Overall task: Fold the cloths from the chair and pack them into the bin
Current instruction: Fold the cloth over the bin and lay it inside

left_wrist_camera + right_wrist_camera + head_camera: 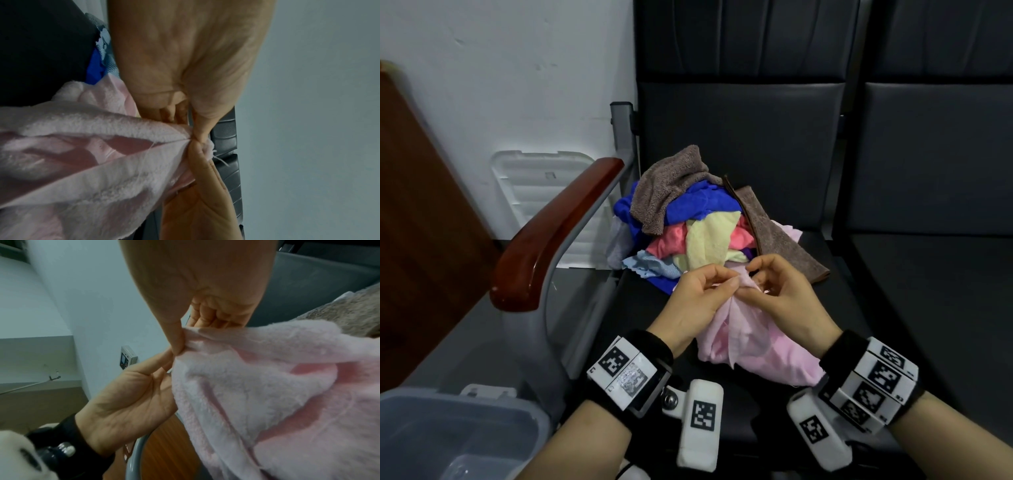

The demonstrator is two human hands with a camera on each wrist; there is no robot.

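1. Pink cloth [753, 346] lies bunched on the chair seat [893, 308], just in front of the pile of cloths [688, 222] and touching its near edge. One corner is lifted up btwn both hands, the rest hangs down toward the person.
2. Left hand [698, 298]: thumb and forefinger pinching that corner. The left wrist view shows the tip of fabric poking out past the pinch, other fingers loosely curled.
3. Right hand [777, 291]: thumb and forefinger also pinching the same corner, right beside the left pinch (fingertips of the two hands nearly touching).
4. Key relation, my read: both grips sit on one point, so the cloth has no edge stretched yet. Its bulk trails down and toward the body. Next move prob needs the hands to slide apart along the top edge, left going left, right going right, to open it flat.
5. Bin [448, 435] sits low at the person's left, nearer the left hand, w/ nothing folded visible in it.
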